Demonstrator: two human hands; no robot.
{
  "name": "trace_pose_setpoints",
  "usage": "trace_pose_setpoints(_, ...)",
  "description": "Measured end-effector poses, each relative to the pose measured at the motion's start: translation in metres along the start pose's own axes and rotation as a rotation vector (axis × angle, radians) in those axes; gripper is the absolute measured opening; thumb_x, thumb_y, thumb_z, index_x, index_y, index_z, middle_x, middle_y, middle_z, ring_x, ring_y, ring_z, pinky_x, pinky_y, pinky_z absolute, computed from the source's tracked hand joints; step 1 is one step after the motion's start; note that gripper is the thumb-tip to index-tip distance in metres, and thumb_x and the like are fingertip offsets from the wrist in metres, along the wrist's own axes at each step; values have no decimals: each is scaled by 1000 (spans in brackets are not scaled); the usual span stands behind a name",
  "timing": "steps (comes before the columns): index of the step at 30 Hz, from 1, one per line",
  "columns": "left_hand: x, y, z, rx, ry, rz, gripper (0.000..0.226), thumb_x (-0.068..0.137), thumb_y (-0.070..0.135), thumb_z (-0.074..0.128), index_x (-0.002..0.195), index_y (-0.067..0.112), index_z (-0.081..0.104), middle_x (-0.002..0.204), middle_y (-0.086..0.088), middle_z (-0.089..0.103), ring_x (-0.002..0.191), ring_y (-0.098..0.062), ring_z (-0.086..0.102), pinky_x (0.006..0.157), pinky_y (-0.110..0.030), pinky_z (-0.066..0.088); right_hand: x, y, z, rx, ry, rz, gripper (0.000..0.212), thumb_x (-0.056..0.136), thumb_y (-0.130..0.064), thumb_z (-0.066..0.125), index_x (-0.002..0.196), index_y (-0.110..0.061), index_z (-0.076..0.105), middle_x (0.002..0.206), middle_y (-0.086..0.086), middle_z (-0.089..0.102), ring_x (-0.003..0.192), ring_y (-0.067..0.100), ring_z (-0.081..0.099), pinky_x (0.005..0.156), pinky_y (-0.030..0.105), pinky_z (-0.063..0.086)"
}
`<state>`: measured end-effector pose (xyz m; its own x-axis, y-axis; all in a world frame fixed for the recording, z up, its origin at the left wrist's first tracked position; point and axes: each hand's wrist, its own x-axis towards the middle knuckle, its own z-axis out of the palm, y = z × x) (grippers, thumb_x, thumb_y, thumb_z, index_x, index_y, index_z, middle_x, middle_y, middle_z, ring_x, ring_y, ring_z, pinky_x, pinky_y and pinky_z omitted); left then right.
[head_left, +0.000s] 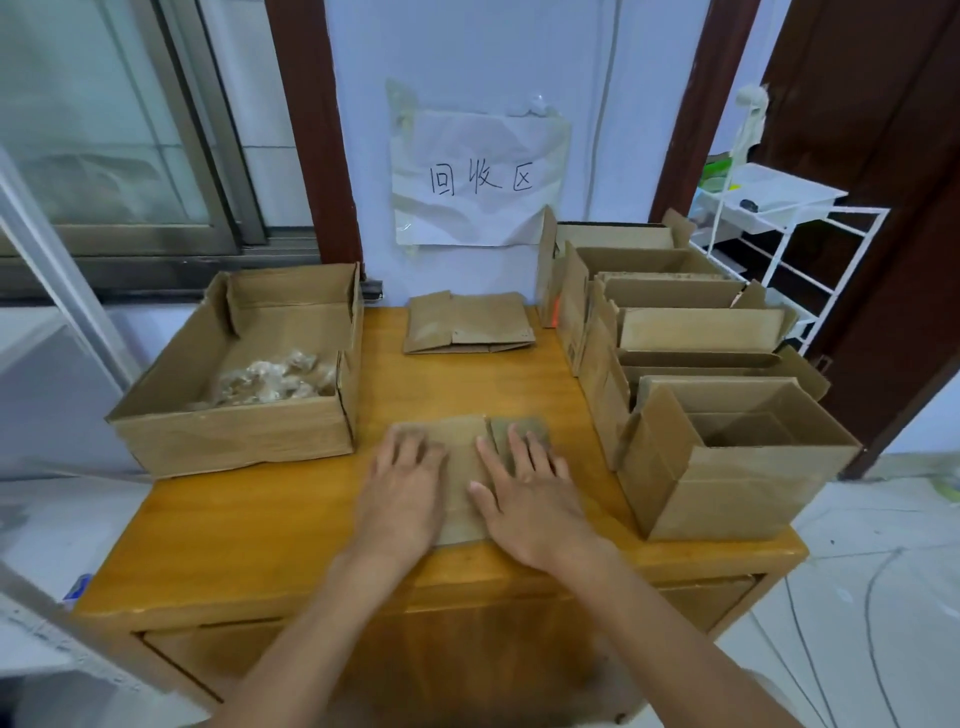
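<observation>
Head view:
- Flattened carton (462, 441) lay on the wooden table (249, 525), near its front edge, about midway across.
- Left hand (402, 488) rested palm down on the carton's left part, fingers straight and slightly spread, gripping nothing.
- Right hand (530, 499) lay flat on the carton's right part, fingers straight and splayed, thumb pointing toward the left hand; the two hands were just beside each other, not touching.
- Shallow open box (234, 441) stood at the table's left, holding crumpled clear wrap (270, 382).
- Stack of folded cartons (467, 322) lay at the back against the wall, well apart from the hands.
- Row of upright open boxes (675, 332) ran along the right side; the nearest one (727, 483) stood just right of the right hand.
- Paper sign (478, 176) with handwritten characters was taped to the wall above.
- White wire rack (779, 228) stood beyond the table, at right.
</observation>
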<state>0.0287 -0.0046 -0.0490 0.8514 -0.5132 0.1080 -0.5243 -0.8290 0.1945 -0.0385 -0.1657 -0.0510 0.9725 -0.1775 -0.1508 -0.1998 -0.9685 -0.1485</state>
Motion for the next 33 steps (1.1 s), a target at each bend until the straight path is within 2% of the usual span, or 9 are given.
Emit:
trace_pose_setpoints(2,5,4,11,-91,6,1,54,106,24,42,159,18,34,170,-5,22,159,-24,7,128,-39,14,7,1,-8,-26,79,-3,63,105,-64,25,163,-39,21,168,10,21,153,31,17,122,50,19)
trace_pose_setpoints(5,5,4,23,-46,82,2,62,107,36,20,165,16,15,173,-4,9,160,-18,1,130,-37,5,19,3,-8,29,292,33,48,105,-57,35,144,-32,45,144,6,42,135,27,39,111,45,35)
trace_pose_setpoints(7,5,4,25,-10,62,6,69,102,46,4,166,21,8,173,0,0,160,-17,-5,129,-36,-2,22,3,3,30,322,43,55,108,-55,26,155,-28,36,158,10,35,146,30,33,120,46,31)
trace_pose_setpoints(9,6,8,25,-2,37,-21,73,100,56,-1,166,26,5,173,4,-6,159,-16,-10,130,-40,-2,26,6,11,32,249,11,63,109,-58,16,166,-30,16,174,11,10,160,31,7,130,49,9)
trace_pose_setpoints(12,6,10,26,5,24,-69,74,99,60,-2,166,28,4,173,6,-7,159,-16,-12,130,-43,0,31,10,9,47,150,-27,67,108,-61,10,168,-31,1,176,5,-7,162,24,-12,131,48,-6)
trace_pose_setpoints(19,16,9,31,34,38,-106,73,101,60,3,166,27,10,173,5,1,160,-18,-4,130,-44,3,44,8,10,8,161,-14,75,99,-64,-4,167,-32,-3,176,5,-8,161,24,-13,131,47,-7)
trace_pose_setpoints(22,25,7,33,86,26,-93,73,102,58,4,166,25,12,174,2,4,160,-20,-2,129,-49,-4,52,8,9,16,144,-7,69,105,-62,3,167,-32,-3,176,3,-9,161,23,-15,130,46,-9)
trace_pose_setpoints(27,35,4,33,34,8,-85,74,100,59,1,166,27,7,174,4,-3,160,-19,-8,130,-46,5,62,12,12,35,167,27,67,107,-63,11,167,-35,1,176,0,-6,161,21,-12,129,53,-9)
trace_pose_setpoints(33,37,3,33,37,5,-93,75,99,60,-1,166,27,8,174,5,-3,160,-20,-8,129,-50,4,64,11,8,60,169,18,67,107,-62,12,167,-34,4,176,1,-4,162,21,-11,130,49,-7)
